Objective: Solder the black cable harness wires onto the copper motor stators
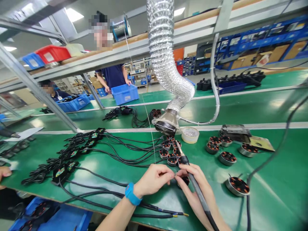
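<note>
My left hand [154, 180], with a blue wristband [132, 194], pinches something small at its fingertips, touching my right hand. My right hand [196, 187] holds a black soldering iron [190, 173], tip pointing up and away, and also cradles a small round motor stator [184, 181] with copper windings. Just beyond my fingers lie several more small stators [169, 150] wired by black cables [115, 150] to small circuit boards [64, 170] at the left. A thin solder wire [149, 128] hangs down from a spool [121, 28] above.
A silver fume duct [166, 64] ends in a hood [166, 123] over the green bench [264, 199]. A white tape roll [190, 134] and larger motors [237, 186] lie to the right. Two people stand behind with blue bins [125, 93]. Another person's hand [4, 173] is at the left edge.
</note>
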Available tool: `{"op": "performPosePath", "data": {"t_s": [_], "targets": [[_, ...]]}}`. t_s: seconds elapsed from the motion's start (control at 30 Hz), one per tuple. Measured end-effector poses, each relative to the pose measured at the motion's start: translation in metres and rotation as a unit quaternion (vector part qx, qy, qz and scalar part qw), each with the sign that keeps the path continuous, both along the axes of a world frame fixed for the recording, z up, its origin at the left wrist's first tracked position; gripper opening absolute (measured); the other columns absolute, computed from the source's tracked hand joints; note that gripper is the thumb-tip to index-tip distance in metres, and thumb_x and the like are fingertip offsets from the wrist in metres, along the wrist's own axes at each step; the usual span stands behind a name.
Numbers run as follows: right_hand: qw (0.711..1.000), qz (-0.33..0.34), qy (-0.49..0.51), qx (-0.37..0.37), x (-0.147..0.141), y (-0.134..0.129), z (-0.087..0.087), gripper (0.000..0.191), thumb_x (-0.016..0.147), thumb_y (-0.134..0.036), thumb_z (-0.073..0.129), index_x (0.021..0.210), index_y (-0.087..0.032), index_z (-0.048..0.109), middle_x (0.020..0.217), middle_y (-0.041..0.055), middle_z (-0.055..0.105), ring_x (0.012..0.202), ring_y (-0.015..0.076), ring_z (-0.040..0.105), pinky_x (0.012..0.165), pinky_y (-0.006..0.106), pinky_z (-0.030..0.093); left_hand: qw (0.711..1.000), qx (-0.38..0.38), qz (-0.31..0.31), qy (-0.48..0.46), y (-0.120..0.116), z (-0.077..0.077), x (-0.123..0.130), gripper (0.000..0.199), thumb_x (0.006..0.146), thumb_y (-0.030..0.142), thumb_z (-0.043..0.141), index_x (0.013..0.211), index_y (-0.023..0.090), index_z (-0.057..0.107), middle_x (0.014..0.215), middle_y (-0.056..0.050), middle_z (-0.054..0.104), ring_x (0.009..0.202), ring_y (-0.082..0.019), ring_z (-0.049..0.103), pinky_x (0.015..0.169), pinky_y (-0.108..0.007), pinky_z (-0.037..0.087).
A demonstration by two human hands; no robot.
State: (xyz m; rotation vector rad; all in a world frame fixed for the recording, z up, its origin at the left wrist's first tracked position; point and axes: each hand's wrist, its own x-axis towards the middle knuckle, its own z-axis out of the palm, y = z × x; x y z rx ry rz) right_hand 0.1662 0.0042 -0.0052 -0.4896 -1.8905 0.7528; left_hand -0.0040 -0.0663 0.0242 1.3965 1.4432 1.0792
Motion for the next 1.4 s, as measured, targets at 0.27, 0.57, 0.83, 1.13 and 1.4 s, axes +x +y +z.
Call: {"op": "performPosePath", "data": {"t_s": [0.27,0.57,0.83,1.13,1.4], "targets": [[1.000,0.001,0.022,-0.007,-0.009,-0.004,-0.003,0.023,0.094,-0.022,0.062,0.117,-0.025,0.057,0.098,0.0042,0.060,0.090,0.0177,0.062,0.081,0.028,0.052,0.981,-0.046,0.004,-0.189,0.002,-0.008,-0.010,0.039,0.071,0.046,0.080,0.075,0.009,0.070,0.068,-0.002,0.060,0.063,-0.009,0.048,0.063,-0.022,0.036],[0.993,-0.025,0.053,-0.101,-0.020,-0.006,-0.016,0.026,0.092,-0.033,0.067,0.113,-0.021,0.058,0.099,0.0072,0.062,0.084,0.0196,0.066,0.076,0.031,0.057,0.972,-0.042,0.097,-0.211,0.005,-0.009,-0.005,0.045,0.058,0.047,0.088,0.076,0.008,0.073,0.066,-0.003,0.061,0.058,-0.007,0.043,0.059,-0.022,0.033],[0.978,-0.050,0.113,-0.167,-0.038,-0.020,-0.011,0.028,0.087,-0.035,0.072,0.107,-0.020,0.060,0.102,0.0069,0.063,0.076,0.0144,0.067,0.071,0.021,0.058,0.952,0.021,0.146,-0.267,0.002,-0.006,-0.002,0.040,0.064,0.041,0.086,0.073,0.008,0.066,0.071,-0.004,0.063,0.066,-0.009,0.051,0.066,-0.021,0.039],[0.977,-0.078,0.130,-0.152,-0.054,-0.032,-0.009,0.020,0.090,-0.029,0.069,0.103,-0.019,0.058,0.099,0.0059,0.060,0.078,0.0143,0.065,0.071,0.023,0.057,0.946,0.043,0.161,-0.278,0.001,-0.005,-0.006,0.035,0.071,0.040,0.082,0.077,0.009,0.065,0.071,-0.001,0.059,0.065,-0.007,0.047,0.065,-0.020,0.039],[0.993,-0.092,0.065,0.044,-0.044,-0.024,0.007,0.023,0.091,-0.019,0.066,0.113,-0.019,0.059,0.106,0.0075,0.059,0.104,0.0204,0.057,0.091,0.034,0.048,0.963,0.032,0.148,-0.224,-0.001,-0.006,-0.007,0.028,0.078,0.034,0.074,0.080,0.010,0.063,0.075,-0.002,0.058,0.068,-0.008,0.048,0.065,-0.019,0.038]]}}
